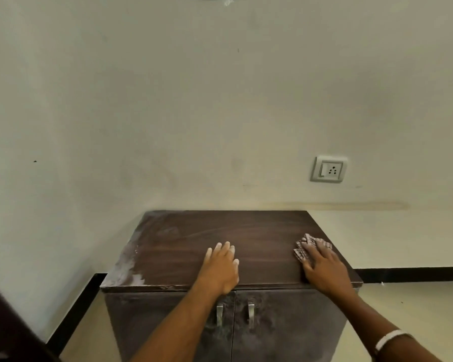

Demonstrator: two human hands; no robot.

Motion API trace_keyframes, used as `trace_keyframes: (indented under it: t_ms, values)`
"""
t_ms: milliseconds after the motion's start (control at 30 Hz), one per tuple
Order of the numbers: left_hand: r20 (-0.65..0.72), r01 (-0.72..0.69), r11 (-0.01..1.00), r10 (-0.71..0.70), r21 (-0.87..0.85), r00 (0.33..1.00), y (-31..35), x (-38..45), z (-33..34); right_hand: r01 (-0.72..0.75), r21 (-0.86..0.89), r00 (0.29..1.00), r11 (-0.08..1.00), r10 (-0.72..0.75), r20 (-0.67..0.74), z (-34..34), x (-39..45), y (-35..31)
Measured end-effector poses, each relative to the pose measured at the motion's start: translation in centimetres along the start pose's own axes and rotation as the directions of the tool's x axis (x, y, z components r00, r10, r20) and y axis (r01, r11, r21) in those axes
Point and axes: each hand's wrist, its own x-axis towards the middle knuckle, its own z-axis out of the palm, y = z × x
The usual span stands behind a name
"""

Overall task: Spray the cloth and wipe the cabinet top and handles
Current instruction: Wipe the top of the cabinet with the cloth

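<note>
A dark brown wooden cabinet stands against the wall; its top (pixel 194 231) is dusty white along the left edge. My right hand (pixel 322 265) presses flat with straight fingers on a pinkish checked cloth (pixel 305 246) near the top's right edge. My left hand (pixel 220 267) rests flat on the top near its front middle and holds nothing. Two metal handles, the left handle (pixel 219 314) and the right handle (pixel 251 313), hang on the dusty doors below. No spray bottle is in view.
A cream wall rises behind the cabinet, with a socket plate (pixel 328 169) up to the right. A black skirting strip (pixel 408 274) runs along the floor on both sides. A dark object (pixel 5 322) fills the lower left corner.
</note>
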Motion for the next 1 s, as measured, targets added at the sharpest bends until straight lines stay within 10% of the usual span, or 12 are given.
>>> trace_keyframes:
  t_ms: [267,633,1000]
  values:
    - [0.000,0.014,1.000,-0.014,-0.005,1.000,-0.5,-1.1,-0.4,-0.139,0.015,0.990,0.990,0.138,0.026,-0.6,-1.6,-2.5]
    - [-0.067,0.277,0.960,-0.274,0.040,0.959,-12.7,-7.3,-3.0,0.244,0.158,0.953,0.957,-0.266,0.144,4.0,-6.7,-22.3]
    - [-0.103,0.490,0.871,-0.489,-0.011,0.866,-22.8,-11.9,-5.2,0.728,0.235,0.615,0.644,-0.765,0.193,8.8,-7.7,-34.9]
